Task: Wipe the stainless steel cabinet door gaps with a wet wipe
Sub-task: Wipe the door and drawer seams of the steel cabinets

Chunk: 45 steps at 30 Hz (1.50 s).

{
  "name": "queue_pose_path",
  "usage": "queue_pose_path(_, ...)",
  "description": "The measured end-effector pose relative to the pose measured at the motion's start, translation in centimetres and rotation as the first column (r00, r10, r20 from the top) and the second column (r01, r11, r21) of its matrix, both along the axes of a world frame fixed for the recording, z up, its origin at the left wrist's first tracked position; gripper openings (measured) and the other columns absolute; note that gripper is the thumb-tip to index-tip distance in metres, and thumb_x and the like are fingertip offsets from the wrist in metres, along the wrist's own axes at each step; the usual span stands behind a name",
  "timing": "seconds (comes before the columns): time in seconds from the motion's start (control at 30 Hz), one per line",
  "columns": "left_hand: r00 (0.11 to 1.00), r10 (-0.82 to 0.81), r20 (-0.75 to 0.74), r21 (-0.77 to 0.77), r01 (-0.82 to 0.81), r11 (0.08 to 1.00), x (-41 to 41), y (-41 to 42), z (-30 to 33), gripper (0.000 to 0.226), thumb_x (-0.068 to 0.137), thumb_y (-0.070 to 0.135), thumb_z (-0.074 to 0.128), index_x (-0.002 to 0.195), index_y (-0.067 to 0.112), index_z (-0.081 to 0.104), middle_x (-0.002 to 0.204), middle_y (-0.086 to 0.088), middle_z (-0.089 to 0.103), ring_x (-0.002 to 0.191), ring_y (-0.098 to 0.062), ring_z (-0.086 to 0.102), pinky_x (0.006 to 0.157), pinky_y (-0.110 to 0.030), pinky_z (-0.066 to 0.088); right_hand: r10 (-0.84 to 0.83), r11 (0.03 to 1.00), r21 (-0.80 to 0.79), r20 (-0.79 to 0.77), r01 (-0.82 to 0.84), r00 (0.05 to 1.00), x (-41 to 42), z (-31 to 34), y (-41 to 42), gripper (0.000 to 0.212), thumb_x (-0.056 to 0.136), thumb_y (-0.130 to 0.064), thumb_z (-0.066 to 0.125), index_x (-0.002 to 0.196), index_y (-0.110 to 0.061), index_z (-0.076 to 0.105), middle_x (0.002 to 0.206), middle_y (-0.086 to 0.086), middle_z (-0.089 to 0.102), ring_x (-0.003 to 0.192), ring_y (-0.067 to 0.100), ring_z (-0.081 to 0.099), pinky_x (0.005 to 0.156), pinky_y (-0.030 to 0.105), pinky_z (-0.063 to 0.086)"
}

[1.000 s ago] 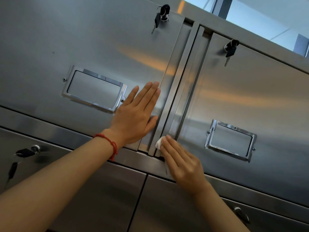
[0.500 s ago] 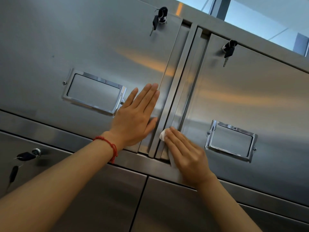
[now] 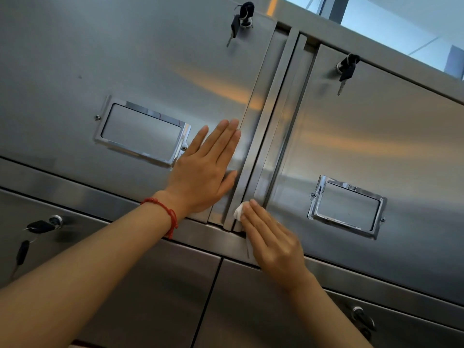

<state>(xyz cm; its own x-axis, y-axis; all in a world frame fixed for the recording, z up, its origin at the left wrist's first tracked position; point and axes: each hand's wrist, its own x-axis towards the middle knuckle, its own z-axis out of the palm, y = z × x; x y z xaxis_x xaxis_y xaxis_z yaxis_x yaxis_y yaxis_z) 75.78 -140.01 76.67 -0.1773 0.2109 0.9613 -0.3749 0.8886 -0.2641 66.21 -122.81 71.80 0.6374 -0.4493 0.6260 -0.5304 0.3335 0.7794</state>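
The right hand [image 3: 272,238] presses the wet wipe [image 3: 238,211] under straight fingers against the bottom end of the vertical gap [image 3: 270,136] between the two upper doors. Over the last second it has shifted only slightly: it rose a little along the channel, and now sits back near the lower corner where the gap meets the horizontal rail [image 3: 216,236]. That reads as short scrubbing strokes at the foot of the gap, so most of its height probably remains to be wiped.

The left hand [image 3: 206,172] has stayed where it was, flat and open with fingers together on the left door [image 3: 125,59], just beside the gap, apparently steadying the panel.

The wipe is a small white wad, mostly hidden beneath the fingertips, with only a crumpled corner showing at the left of the index finger. A thin strip seems to trail below the hand. Whether it is damp cannot be told.

A red string bracelet [image 3: 167,213] circles the left wrist. Keys [image 3: 241,18] hang in the left door's lock, and framed label holders [image 3: 141,133] sit on both doors.
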Motion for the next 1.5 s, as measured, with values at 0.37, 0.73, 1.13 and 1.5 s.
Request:
queue_pose_path(0.37, 1.000, 0.004, 0.003, 0.002, -0.004, 1.000, -0.1, 0.0, 0.0, 0.064, 0.094, 0.037, 0.028, 0.144, -0.001, 0.022, 0.152, -0.018, 0.020, 0.142, -0.030, 0.018, 0.115, -0.046, 0.019, -0.010, 0.999, 0.034, -0.037, 0.011, 0.999, 0.0, -0.1, 0.2, 0.017, 0.086, -0.002, 0.060, 0.095, 0.003, 0.073, 0.103, 0.019, 0.069, 0.102, 0.028, 0.066, 0.082, 0.035, 0.057)
queue_pose_path(0.73, 1.000, 0.004, -0.003, -0.003, -0.004, 1.000, -0.1, 0.0, 0.0, 0.064, 0.093, 0.037, 0.028, 0.144, -0.001, 0.024, 0.152, -0.018, 0.021, 0.141, -0.031, 0.019, 0.115, -0.046, 0.020, 0.016, 1.000, -0.013, 0.002, -0.016, 1.000, -0.3, -0.2, -0.2, 0.020, 0.092, -0.002, 0.054, 0.097, 0.003, 0.073, 0.105, 0.019, 0.069, 0.103, 0.029, 0.065, 0.085, 0.036, 0.056)
queue_pose_path(1.13, 1.000, 0.004, -0.011, -0.007, -0.004, 1.000, -0.2, 0.0, -0.1, 0.064, 0.094, 0.038, 0.027, 0.144, -0.001, 0.025, 0.152, -0.018, 0.021, 0.141, -0.030, 0.019, 0.115, -0.045, 0.019, 0.007, 1.000, 0.009, -0.018, -0.007, 1.000, -0.2, 1.7, 0.1, 0.017, 0.083, -0.003, 0.063, 0.096, 0.004, 0.072, 0.104, 0.020, 0.069, 0.101, 0.030, 0.066, 0.078, 0.036, 0.058)
queue_pose_path(1.5, 1.000, 0.001, -0.015, -0.004, -0.001, 1.000, -0.1, 0.0, -0.1, 0.064, 0.094, 0.039, 0.027, 0.144, -0.001, 0.024, 0.152, -0.018, 0.020, 0.141, -0.030, 0.019, 0.114, -0.046, 0.020, 0.001, 0.998, -0.069, 0.007, 0.000, 1.000, -0.5, 5.7, -0.5, 0.019, 0.088, 0.000, 0.058, 0.099, 0.008, 0.071, 0.107, 0.022, 0.067, 0.104, 0.033, 0.065, 0.079, 0.041, 0.058)
